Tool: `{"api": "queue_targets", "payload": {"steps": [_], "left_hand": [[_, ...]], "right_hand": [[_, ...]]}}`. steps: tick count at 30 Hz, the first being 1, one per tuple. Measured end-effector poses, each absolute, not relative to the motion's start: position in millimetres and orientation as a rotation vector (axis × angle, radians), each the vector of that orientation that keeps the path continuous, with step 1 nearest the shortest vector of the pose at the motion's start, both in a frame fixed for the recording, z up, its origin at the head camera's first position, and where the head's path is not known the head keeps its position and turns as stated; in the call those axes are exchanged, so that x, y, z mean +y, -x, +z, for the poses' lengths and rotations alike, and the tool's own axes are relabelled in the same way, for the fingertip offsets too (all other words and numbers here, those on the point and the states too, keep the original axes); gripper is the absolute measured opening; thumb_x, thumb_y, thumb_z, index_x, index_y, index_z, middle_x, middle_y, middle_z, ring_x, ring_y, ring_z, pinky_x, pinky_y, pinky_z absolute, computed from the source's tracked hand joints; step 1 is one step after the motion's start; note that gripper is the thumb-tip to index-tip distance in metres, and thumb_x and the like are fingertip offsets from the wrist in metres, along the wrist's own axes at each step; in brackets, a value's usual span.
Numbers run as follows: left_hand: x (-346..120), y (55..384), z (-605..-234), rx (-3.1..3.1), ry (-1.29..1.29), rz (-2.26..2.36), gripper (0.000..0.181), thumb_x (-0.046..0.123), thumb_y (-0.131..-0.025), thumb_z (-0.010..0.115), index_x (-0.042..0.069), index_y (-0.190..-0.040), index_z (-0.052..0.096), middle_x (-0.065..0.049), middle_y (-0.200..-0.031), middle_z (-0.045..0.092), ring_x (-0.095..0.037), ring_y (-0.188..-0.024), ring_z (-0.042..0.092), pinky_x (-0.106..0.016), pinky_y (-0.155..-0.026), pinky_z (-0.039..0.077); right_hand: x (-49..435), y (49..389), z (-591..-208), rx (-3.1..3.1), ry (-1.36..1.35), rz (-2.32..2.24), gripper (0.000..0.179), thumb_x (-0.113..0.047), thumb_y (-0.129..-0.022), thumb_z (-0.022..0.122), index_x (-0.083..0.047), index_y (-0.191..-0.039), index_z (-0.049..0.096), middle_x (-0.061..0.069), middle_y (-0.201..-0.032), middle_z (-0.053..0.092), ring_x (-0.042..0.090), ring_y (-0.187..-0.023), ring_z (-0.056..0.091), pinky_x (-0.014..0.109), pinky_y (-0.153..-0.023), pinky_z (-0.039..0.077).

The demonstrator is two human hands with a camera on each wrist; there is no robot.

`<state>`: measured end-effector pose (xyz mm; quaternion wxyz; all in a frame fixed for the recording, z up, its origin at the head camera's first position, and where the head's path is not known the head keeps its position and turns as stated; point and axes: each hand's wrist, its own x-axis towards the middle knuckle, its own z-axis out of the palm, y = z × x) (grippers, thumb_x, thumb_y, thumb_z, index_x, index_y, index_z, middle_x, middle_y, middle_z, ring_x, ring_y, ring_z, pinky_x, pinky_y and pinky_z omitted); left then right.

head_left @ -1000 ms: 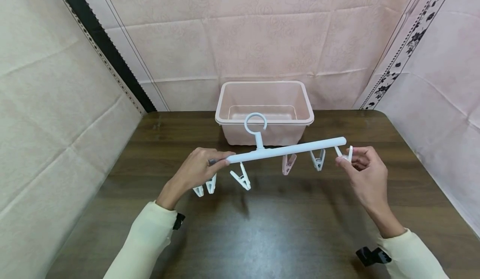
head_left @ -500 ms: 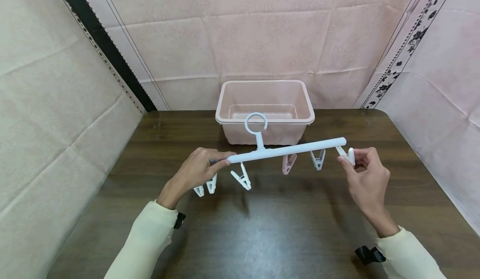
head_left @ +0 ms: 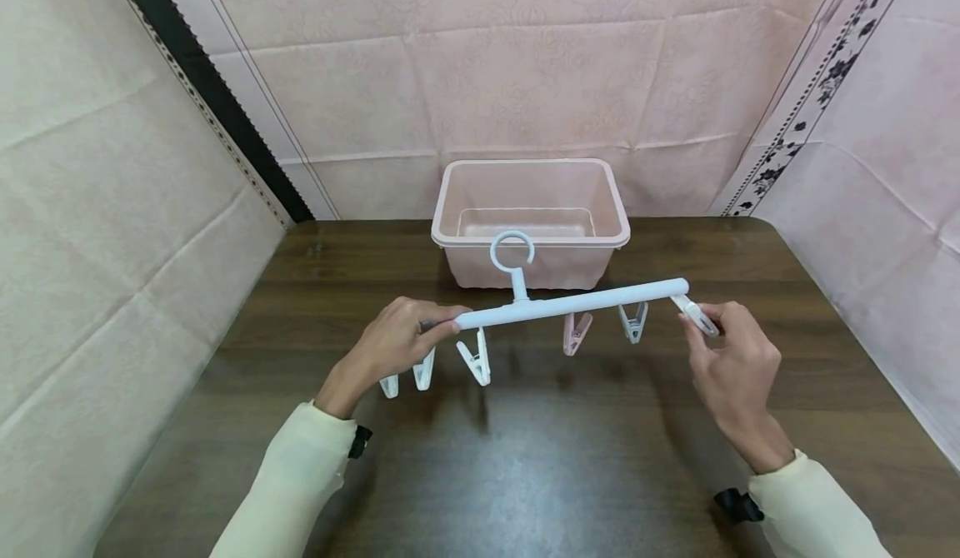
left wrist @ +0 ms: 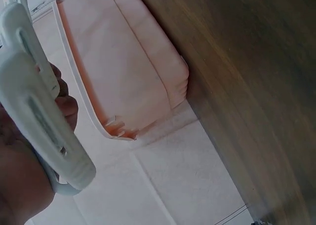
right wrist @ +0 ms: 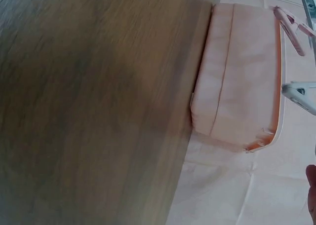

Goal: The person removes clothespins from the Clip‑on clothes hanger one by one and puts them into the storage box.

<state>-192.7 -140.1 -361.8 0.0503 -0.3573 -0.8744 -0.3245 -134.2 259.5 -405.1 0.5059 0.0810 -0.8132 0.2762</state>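
Note:
A pale blue clip hanger [head_left: 570, 303] is held up above the table, its hook upward and its right end higher in the head view. My left hand [head_left: 393, 337] grips the bar near its left end. With thumb and fingers, my right hand [head_left: 735, 360] pinches a white clip [head_left: 697, 316] at the right end. From the bar also hang a pale blue clip [head_left: 633, 323], a pink clip [head_left: 576, 335] and a white clip [head_left: 476, 361]. More clips [head_left: 423, 371] hang below my left hand; one pale clip [left wrist: 44, 116] looms close in the left wrist view.
Behind the hanger, a pink plastic basin [head_left: 525, 266] stands at the back of the dark wooden table [head_left: 525, 475], and the hook overlaps it in the head view. Pale patterned cloth [head_left: 525, 83] covers the back and both sides.
The right-end clip has turned in my right hand, from its two arms showing apart to lying slanted. The hanger's right end has dipped slightly, and the hanging clips have swung a little.

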Motion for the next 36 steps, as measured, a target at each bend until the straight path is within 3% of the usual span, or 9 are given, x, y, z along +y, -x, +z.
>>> {"api": "queue_targets", "payload": {"steps": [9,16,19,23,26,32,36], "left_hand": [[-140.3,193.5,-364.1,-2.637,1.056,-0.938,0.027,0.014,-0.096,0.069,0.01,-0.122,0.074,-0.004,-0.109,0.074,-0.011,-0.075,0.059,-0.033,-0.066,0.047],[-141.1,195.1,-363.0,-2.599,1.012,-0.994,0.027,0.012,-0.095,0.07,0.007,-0.121,0.073,-0.005,-0.108,0.074,-0.012,-0.085,0.065,-0.035,-0.07,0.05],[-141.6,195.7,-363.0,-2.61,1.014,-0.961,0.026,0.014,-0.096,0.07,0.009,-0.121,0.074,-0.004,-0.108,0.074,-0.011,-0.085,0.065,-0.035,-0.071,0.05],[-141.6,196.0,-364.9,-2.628,1.01,-0.933,0.026,0.016,-0.096,0.07,0.009,-0.12,0.074,-0.004,-0.106,0.074,-0.011,-0.082,0.064,-0.036,-0.071,0.049],[-141.4,196.1,-365.7,-2.624,1.011,-0.925,0.025,0.015,-0.096,0.07,0.009,-0.12,0.075,-0.004,-0.105,0.074,-0.012,-0.082,0.064,-0.036,-0.071,0.05],[-140.8,195.8,-364.4,-2.629,1.013,-0.906,0.025,0.016,-0.096,0.07,0.013,-0.121,0.075,-0.002,-0.103,0.074,-0.011,-0.075,0.059,-0.035,-0.067,0.047],[-140.5,195.9,-364.9,-2.629,1.02,-0.901,0.025,0.016,-0.096,0.069,0.012,-0.121,0.075,-0.002,-0.103,0.074,-0.012,-0.073,0.058,-0.035,-0.066,0.046]], "right_hand": [[262.0,133.4,-403.5,-2.044,-0.136,0.678,0.035,0.005,-0.071,0.087,0.007,-0.096,0.063,0.019,-0.082,0.069,0.031,-0.065,0.062,0.025,-0.062,0.039],[264.0,129.6,-402.0,-2.079,-0.066,0.724,0.034,0.001,-0.076,0.086,0.006,-0.099,0.062,0.017,-0.085,0.07,-0.001,-0.072,0.052,0.022,-0.065,0.038],[263.7,128.4,-401.5,-2.085,-0.072,0.731,0.035,0.0,-0.076,0.087,0.007,-0.1,0.062,0.017,-0.087,0.07,-0.001,-0.073,0.053,0.018,-0.066,0.038],[263.3,129.1,-403.5,-2.074,-0.096,0.734,0.041,0.001,-0.072,0.089,0.006,-0.104,0.063,0.015,-0.088,0.072,0.009,-0.072,0.059,0.011,-0.065,0.037],[263.4,129.8,-405.2,-2.061,-0.113,0.744,0.047,0.002,-0.07,0.09,0.005,-0.108,0.063,0.014,-0.088,0.073,0.008,-0.073,0.06,0.006,-0.063,0.035],[261.5,127.9,-401.9,-2.036,-0.159,0.789,0.05,0.008,-0.067,0.089,0.006,-0.109,0.063,0.017,-0.088,0.073,-0.016,-0.078,0.049,0.003,-0.067,0.036],[259.2,127.5,-397.3,-2.019,-0.193,0.799,0.053,0.015,-0.063,0.088,0.008,-0.109,0.063,0.018,-0.088,0.073,-0.011,-0.073,0.05,0.003,-0.068,0.037]]}}
